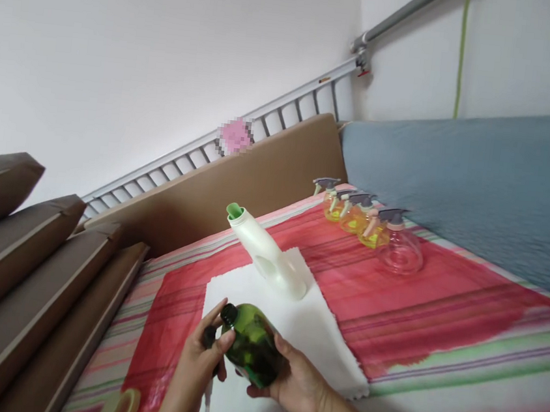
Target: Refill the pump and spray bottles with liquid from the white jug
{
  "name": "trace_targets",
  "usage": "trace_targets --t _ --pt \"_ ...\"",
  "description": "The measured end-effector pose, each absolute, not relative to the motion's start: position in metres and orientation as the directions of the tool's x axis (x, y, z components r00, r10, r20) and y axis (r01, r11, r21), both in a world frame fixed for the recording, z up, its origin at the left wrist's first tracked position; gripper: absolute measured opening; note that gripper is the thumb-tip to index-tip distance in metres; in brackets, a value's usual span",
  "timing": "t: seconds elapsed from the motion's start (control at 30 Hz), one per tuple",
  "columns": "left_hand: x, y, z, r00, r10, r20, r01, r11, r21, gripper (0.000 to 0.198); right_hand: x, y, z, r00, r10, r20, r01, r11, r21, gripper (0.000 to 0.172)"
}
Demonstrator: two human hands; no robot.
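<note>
My right hand [299,379] is wrapped around the body of a dark green bottle [256,347]. The bottle is tilted, its open threaded black-looking neck pointing up and left. My left hand [203,356] is beside that neck, closed on a black pump top [209,337], with a thin pale tube hanging below; the fingers partly hide it. Just beyond the bottle, a white jug [274,261] with a green pouring spout [234,211] stands on a white cloth [311,331].
Several clear spray bottles [400,251] with grey triggers stand in a row at right, some with yellow liquid. A pale yellow ring-shaped thing [126,407] lies at lower left. Brown boards [92,305], a grey radiator [284,118] and a blue-grey padded surface [479,181] border the striped red cloth [393,297].
</note>
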State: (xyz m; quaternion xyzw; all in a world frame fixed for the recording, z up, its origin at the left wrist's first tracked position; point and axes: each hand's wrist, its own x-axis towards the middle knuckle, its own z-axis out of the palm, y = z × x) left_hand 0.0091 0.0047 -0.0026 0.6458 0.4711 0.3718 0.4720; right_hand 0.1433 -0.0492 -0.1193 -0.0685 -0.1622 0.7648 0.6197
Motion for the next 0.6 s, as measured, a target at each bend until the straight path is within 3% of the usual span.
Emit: trace_targets --t 0.13,0.27,0.43,0.6 --pt "0.005 0.015 0.028 0.221 0.968 0.117 0.167 -0.156 0.974 0.051 0.156 -0.050 -0.110 -0.194 0.974 0.114 -0.945 -0.154 -0.290 0.062" --pt "0.001 0.022 0.083 0.057 0.950 0.307 -0.056 -0.304 0.951 0.031 0.158 -0.053 -0.109 -0.187 0.977 0.102 -0.956 -0.157 -0.248 0.054" --pt "0.011 0.013 0.135 0.072 0.890 0.449 -0.222 -0.425 0.878 0.025 0.152 -0.059 -0.117 -0.216 0.975 0.052 -0.948 -0.197 -0.249 0.045" --pt "0.020 0.012 0.132 0.111 0.889 0.445 -0.214 -0.415 0.884 0.024 0.144 -0.062 -0.117 -0.255 0.965 0.063 -0.931 -0.228 -0.284 0.054"
